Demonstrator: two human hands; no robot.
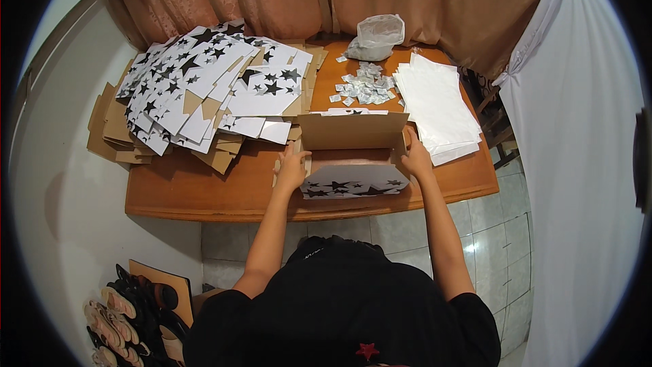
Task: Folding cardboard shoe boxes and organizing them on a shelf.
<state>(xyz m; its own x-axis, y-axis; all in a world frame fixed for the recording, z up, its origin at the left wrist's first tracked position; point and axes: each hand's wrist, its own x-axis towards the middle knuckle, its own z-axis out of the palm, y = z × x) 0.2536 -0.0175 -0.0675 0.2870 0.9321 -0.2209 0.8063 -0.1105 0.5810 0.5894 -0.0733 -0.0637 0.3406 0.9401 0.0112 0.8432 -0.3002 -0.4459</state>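
Observation:
A cardboard box (354, 129), brown inside and white with black stars outside, stands partly folded at the table's front edge. Its far wall is upright, and the near panel (353, 187) slopes toward me. At the box's left end, my left hand (292, 168) grips the side, thumb pointing inward. My right hand (416, 157) holds the opposite end, with its fingers along the outer side and partly hidden. Between the walls, a reddish-brown surface shows.
Flat star-printed cardboard sheets (197, 88) pile high on the table's left. Small silvery packets (367, 86) lie scattered behind the box, near a clear plastic bag (379, 35). White sheets (438, 105) are stacked at right. Shoes (112, 319) sit at lower left.

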